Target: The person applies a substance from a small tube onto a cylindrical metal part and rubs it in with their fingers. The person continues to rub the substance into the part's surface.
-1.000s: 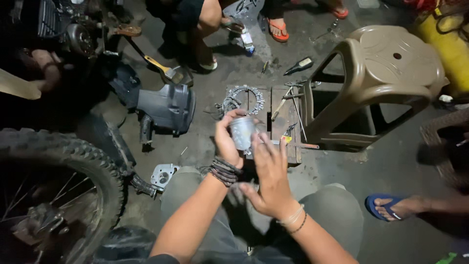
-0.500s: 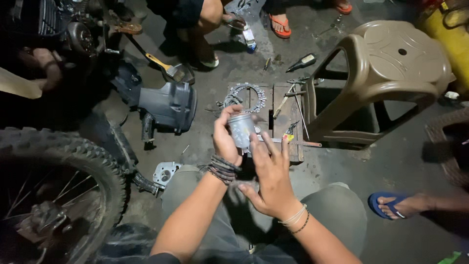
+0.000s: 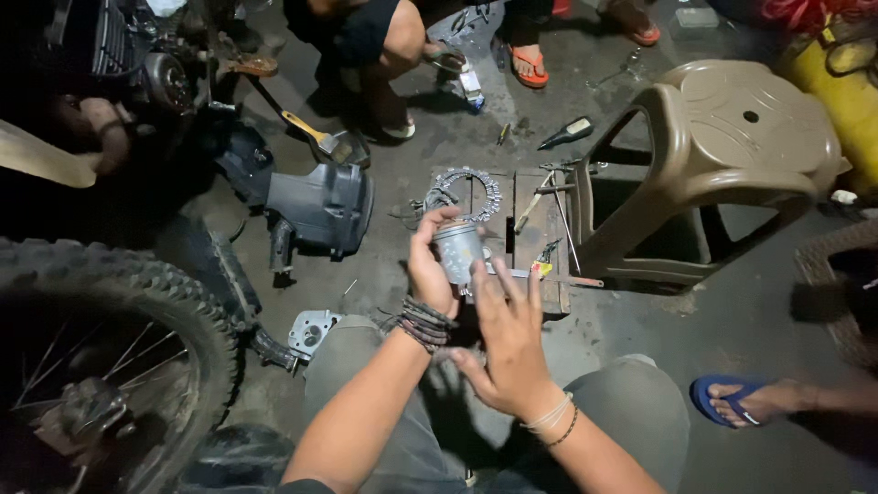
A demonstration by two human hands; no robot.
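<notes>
Left hand [image 3: 432, 270] grips piston [image 3: 458, 252]; right hand [image 3: 508, 343] spread open beside it.

A motorcycle repair workshop: loose hand tools [image 3: 547, 197] litter the stained concrete floor [image 3: 732, 320] beside a knobby black motorcycle tyre [image 3: 119, 302].

a dark, stained concrete floor [image 3: 732, 320] fills the scene, lit from above so the middle is bright and the edges fall into shadow. a brown plastic stool [image 3: 732, 146] stands at the far right, a yellow cylinder [image 3: 846, 91] behind it. a knobby motorcycle tyre [image 3: 101, 302] lies near left, a small wooden board [image 3: 540, 229] at centre.
</notes>
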